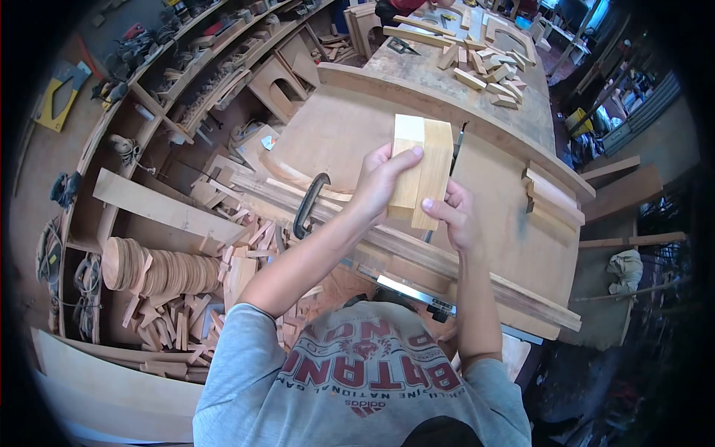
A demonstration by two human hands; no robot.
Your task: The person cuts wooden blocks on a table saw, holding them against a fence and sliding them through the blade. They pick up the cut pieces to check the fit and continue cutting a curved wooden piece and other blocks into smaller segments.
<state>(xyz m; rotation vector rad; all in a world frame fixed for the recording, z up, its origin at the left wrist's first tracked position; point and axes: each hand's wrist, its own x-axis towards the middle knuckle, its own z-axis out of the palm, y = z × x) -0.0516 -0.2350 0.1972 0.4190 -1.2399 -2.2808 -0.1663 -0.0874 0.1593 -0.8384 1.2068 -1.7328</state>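
Note:
Two light wooden blocks (421,167) are held side by side, raised over the plywood-topped table (491,197). My left hand (383,179) grips them from the left, its thumb lying across the front face. Lower down on the right, my right hand (454,216) pinches the blocks near their bottom end with its thumb on the face. The lower ends of the two blocks are slightly offset. Behind them a thin dark rod (458,141) is partly hidden.
A black clamp (308,205) stands on the table's near edge, beside long wooden strips (417,246). More blocks (500,72) lie heaped on the far workbench (395,67). Stacked pieces (553,195) rest at right. Offcuts (175,320) fill the lower left. Another person's red sleeve (439,3) shows at the top.

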